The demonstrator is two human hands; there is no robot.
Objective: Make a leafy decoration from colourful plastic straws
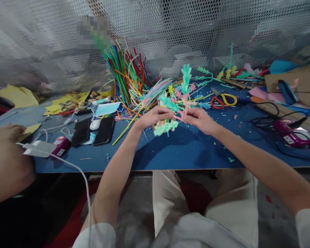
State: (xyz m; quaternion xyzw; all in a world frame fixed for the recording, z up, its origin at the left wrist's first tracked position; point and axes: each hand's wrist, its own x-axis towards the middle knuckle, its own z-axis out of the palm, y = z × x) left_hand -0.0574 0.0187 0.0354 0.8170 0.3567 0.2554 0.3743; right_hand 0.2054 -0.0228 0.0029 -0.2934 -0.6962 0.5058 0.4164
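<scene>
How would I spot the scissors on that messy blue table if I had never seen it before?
Start at the blue table and find the person's right hand, which pinches a pastel straw sprig. Just beyond that hand, toward the perforated metal screen, lie the scissors. One handle loop is red and the other yellow, unlike the thin straws and the black cables nearby.
</scene>
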